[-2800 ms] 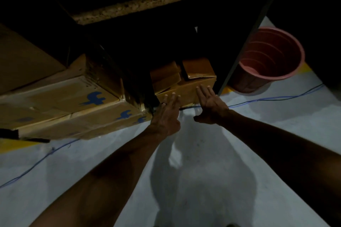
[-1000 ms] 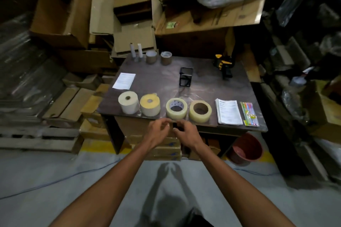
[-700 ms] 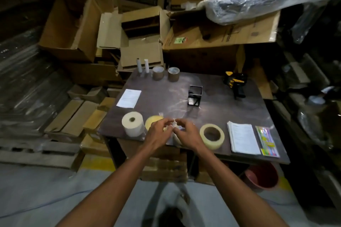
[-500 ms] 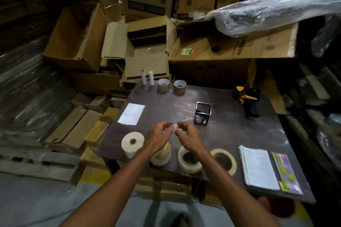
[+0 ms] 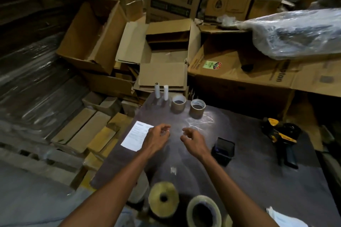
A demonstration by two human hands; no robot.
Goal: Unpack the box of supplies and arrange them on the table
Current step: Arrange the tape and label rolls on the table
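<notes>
Cardboard cores [image 5: 197, 108] and two white tubes [image 5: 161, 91] stand at the far edge of the bench [image 5: 258, 180], with a sheet [image 5: 137, 135], a black holder [image 5: 222, 150] and a tape gun [image 5: 280, 137] laid out and tape rolls [image 5: 163, 198] along the near edge. Both hands have been drawn apart since half a second ago, when the fingertips met: left hand [image 5: 156, 139] and right hand [image 5: 193, 140] hover loosely curled and released. Nothing is seen held, and unpacking is judged nearly complete. The view has been carried forward over the bench.

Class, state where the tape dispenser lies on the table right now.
The tape dispenser lies on the table's right side, right of the black holder, away from both hands.
</notes>
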